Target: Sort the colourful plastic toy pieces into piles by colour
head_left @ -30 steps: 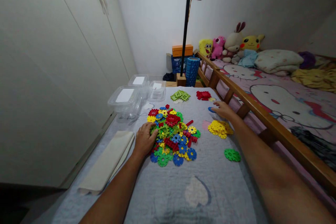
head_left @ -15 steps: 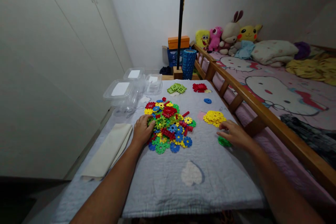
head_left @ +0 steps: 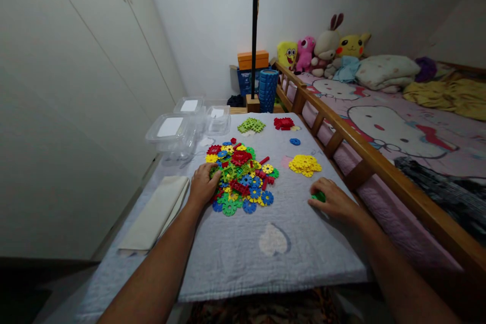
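My left hand [head_left: 204, 184] rests at the left side of a mixed heap of plastic interlocking pieces [head_left: 243, 177], red, blue, yellow and green. Its thumb and forefinger are apart and touch the heap's edge; the other fingertips are partly hidden. My right hand [head_left: 332, 200] is down on the cloth at the right, thumb and fingers curled around green notched discs [head_left: 318, 196], mostly covered by the hand. Just beyond it lies a pile of yellow notched discs [head_left: 305, 165]. Farther back are one blue disc [head_left: 295, 142], a red pile [head_left: 284, 123] and a light-green pile [head_left: 251, 125].
Lidded clear plastic boxes [head_left: 170, 134] stand at the back left. A folded cream cloth [head_left: 154, 215] lies left of my left arm. A wooden bed rail [head_left: 341, 136] runs along the table's right side. A black pole [head_left: 254, 35] rises behind the table.
My right hand has come down from beside the yellow pile and closed around the green discs. My left hand stays at the heap. The view has shifted slightly.
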`<action>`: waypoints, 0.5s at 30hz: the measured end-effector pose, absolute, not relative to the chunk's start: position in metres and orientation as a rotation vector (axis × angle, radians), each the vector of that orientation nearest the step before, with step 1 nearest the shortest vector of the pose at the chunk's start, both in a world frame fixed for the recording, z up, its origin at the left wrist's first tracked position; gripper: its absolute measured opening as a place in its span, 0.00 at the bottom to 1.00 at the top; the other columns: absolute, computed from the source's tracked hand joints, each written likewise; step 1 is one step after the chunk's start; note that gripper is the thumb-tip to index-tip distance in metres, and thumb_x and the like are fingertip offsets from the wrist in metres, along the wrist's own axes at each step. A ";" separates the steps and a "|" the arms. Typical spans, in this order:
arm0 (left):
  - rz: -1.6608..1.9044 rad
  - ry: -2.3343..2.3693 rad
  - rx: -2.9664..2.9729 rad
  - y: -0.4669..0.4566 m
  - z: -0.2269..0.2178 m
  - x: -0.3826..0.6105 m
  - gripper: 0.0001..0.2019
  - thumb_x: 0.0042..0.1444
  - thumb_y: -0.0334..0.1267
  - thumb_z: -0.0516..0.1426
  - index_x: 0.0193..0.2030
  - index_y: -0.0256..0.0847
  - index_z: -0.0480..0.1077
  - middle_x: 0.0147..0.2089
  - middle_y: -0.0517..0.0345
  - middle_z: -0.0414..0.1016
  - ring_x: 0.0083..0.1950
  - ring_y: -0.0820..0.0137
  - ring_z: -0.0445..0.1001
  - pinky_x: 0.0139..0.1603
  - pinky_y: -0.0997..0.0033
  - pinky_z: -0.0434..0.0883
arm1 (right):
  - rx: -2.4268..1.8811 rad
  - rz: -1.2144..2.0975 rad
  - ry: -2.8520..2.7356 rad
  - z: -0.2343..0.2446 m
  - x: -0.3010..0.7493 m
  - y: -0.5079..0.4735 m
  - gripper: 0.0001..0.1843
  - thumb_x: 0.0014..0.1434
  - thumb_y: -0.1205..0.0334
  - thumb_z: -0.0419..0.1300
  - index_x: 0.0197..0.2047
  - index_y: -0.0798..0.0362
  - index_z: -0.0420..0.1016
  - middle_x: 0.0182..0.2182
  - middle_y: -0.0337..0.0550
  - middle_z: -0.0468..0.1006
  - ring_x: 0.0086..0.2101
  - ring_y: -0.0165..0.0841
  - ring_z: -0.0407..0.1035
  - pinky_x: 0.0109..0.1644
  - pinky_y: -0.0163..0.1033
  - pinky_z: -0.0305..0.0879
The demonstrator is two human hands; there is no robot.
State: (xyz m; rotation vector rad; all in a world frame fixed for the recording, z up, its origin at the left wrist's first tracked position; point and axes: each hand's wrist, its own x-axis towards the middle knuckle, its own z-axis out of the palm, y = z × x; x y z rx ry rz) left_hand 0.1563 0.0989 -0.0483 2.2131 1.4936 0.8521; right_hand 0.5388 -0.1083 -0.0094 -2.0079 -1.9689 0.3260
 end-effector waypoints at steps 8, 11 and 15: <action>0.868 1.501 2.201 0.097 -0.048 0.157 0.16 0.62 0.47 0.52 0.52 0.44 0.72 0.55 0.50 0.74 0.59 0.57 0.72 0.63 0.52 0.66 | -2.063 0.247 -2.031 0.007 0.545 -0.073 0.12 0.57 0.53 0.63 0.39 0.52 0.77 0.41 0.49 0.77 0.44 0.41 0.70 0.52 0.44 0.63; 0.882 1.496 2.199 0.097 -0.048 0.157 0.16 0.62 0.47 0.52 0.52 0.44 0.72 0.55 0.50 0.75 0.59 0.57 0.71 0.63 0.52 0.66 | -2.133 0.038 -1.921 0.006 0.547 -0.038 0.23 0.59 0.47 0.61 0.52 0.51 0.77 0.51 0.53 0.74 0.51 0.46 0.67 0.56 0.48 0.62; 0.883 1.494 2.193 0.096 -0.047 0.157 0.15 0.63 0.46 0.53 0.51 0.44 0.72 0.55 0.50 0.75 0.59 0.57 0.71 0.63 0.52 0.66 | -2.282 0.026 -1.858 -0.010 0.548 -0.003 0.32 0.58 0.43 0.61 0.63 0.47 0.71 0.60 0.55 0.69 0.56 0.50 0.63 0.56 0.52 0.60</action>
